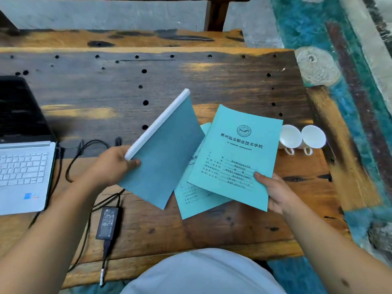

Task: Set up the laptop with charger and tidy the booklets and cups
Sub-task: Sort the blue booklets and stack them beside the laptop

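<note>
A dark wooden table [191, 77], worn and pierced by many small round holes, is filling most of the view, its near planks showing a lighter orange grain. Beyond its far edge a second scorched wooden plank [127, 38] is lying crosswise, and a dark wooden post [216, 13] is rising behind it. To the right, a teal painted floor [307, 24] is running alongside, with a round pale patterned disc [316, 66] lying just beside the table's far right corner.
</note>
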A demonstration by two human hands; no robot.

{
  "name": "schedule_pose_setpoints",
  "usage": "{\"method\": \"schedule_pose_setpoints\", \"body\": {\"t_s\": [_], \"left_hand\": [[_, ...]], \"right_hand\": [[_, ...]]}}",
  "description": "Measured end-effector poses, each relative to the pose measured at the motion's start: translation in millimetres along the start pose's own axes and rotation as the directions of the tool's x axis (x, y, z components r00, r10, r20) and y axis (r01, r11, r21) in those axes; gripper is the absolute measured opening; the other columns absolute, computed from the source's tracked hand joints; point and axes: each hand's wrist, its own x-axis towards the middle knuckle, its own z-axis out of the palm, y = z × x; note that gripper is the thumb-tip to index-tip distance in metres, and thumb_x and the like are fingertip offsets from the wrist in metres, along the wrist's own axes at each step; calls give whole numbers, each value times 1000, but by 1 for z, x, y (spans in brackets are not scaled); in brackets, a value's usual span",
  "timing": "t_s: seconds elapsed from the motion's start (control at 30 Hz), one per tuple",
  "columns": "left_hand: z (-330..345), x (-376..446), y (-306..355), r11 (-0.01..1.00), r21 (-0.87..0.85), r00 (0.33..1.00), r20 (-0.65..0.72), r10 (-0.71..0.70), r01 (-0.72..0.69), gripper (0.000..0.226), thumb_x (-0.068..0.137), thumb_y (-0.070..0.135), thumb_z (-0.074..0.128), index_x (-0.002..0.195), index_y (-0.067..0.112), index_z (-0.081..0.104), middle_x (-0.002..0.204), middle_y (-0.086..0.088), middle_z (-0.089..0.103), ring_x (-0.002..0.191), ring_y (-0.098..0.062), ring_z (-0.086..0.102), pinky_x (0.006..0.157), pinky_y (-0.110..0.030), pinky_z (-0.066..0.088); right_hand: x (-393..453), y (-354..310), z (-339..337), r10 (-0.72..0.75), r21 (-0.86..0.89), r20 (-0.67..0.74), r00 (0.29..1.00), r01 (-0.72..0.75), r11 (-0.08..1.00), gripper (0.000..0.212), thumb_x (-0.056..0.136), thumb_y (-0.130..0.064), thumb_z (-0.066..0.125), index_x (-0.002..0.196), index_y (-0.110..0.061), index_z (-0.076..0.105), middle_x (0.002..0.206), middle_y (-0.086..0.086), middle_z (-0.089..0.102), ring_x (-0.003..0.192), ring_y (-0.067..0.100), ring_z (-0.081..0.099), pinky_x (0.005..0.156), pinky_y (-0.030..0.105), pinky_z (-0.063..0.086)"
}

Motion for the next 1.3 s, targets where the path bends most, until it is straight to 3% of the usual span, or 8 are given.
{"method": "schedule_pose_setpoints", "body": {"t_s": [0.13,0.3,0.57,0.7,0.8,0.97,1.17,1.3], "left_hand": [[21,-42,1,932,327,931,-266,251,-158,34,84,12,61,114,29,63,79,-6,68,72,-31,62,60,-33,47],[90,-35,-15,972,156,978,-89,190,-174,38,91,14,63,129,20,62,118,-7,69,110,-30,60,74,-26,35],[165,-29,-39,951,-309,999,35,18,-6,32,96,23,59,127,28,64,118,5,68,105,-19,61,77,-29,45],[169,-26,-41,990,-138,975,214,66,-37,43,101,40,48,138,20,56,142,2,55,128,-20,51,104,-34,41],[161,-16,-52,999,17,997,68,29,-30,49,99,33,53,142,10,48,146,-9,50,133,-26,46,108,-34,34],[133,3,-83,940,145,947,-138,-290,309,64,86,32,66,139,7,39,141,-18,40,126,-41,43,103,-50,40],[131,15,-80,920,72,922,-65,-382,386,53,83,37,71,121,9,46,119,-14,60,104,-33,58,82,-40,48],[129,14,-81,935,57,937,-21,-349,349,32,89,19,61,118,15,49,116,-10,65,99,-30,59,74,-36,45]], "right_hand": [[-15,4,-7,-13,0,8,1000,13,1000,42,84,-12,62,126,-12,61,126,16,67,110,36,67,78,46,60],[-28,11,-9,-22,-18,15,1000,22,1000,42,83,-13,62,124,-13,62,126,15,67,109,35,67,77,45,60],[-36,26,-8,-2,-42,12,1000,3,999,45,85,-13,60,130,-8,57,126,17,66,112,37,66,81,47,59],[-31,35,-6,33,-34,11,999,-33,999,42,85,-13,62,127,-8,60,125,18,67,110,37,66,78,45,59],[-24,37,-3,56,-61,12,998,-56,997,45,84,-14,64,128,-8,60,126,17,66,112,37,65,82,47,59],[-12,32,4,85,-133,32,996,-81,988,42,89,-13,63,131,-9,58,128,15,65,117,36,63,97,54,51],[0,23,20,84,-222,32,996,-75,972,34,95,-8,57,128,-6,58,125,17,67,116,37,63,102,55,46],[8,22,25,31,-462,-47,998,-49,886,31,97,-9,57,128,-8,59,125,11,68,112,32,65,101,53,48]]}}
